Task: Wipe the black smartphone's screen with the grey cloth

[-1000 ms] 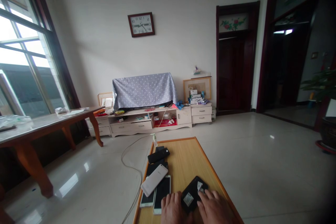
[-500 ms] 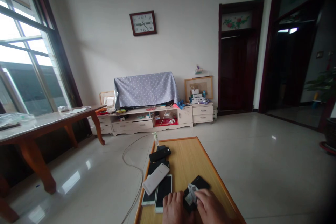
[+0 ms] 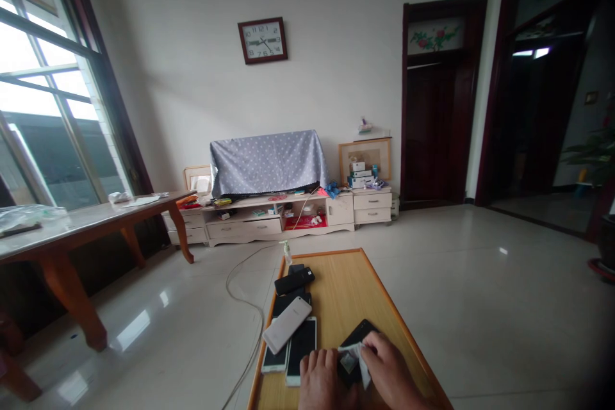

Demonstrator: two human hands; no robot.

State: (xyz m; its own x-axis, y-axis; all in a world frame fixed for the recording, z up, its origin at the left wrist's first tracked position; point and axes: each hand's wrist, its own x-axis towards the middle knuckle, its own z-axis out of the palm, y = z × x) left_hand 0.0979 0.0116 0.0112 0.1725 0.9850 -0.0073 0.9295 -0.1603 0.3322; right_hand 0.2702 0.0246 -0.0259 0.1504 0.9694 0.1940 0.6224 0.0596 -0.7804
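A black smartphone (image 3: 361, 331) lies on the wooden table, a pale patch showing on its upturned face. My left hand (image 3: 318, 378) is at its near left side, fingers curled and thumb against the phone's near end, steadying it. Between the thumb and fingers of my right hand (image 3: 387, 365) is a crumpled white wipe (image 3: 364, 364), pressed on the phone. Just left of my left hand, a white-framed phone (image 3: 302, 347) with a dark screen lies flat. A pale pinkish phone (image 3: 287, 325) rests aslant across it and another white-edged phone (image 3: 275, 360).
Farther up the table's left side are several dark phones, one black phone (image 3: 295, 281) on top, and a clear pump bottle (image 3: 287, 253). A cable (image 3: 235, 295) runs along the floor on the left. Beyond stands a low white cabinet (image 3: 245, 229); a larger table (image 3: 96, 214) is at left.
My right hand has shifted slightly right and up over the phone, and the wipe now hangs more spread out. My left hand stays nearly in place. The view has shifted slightly.
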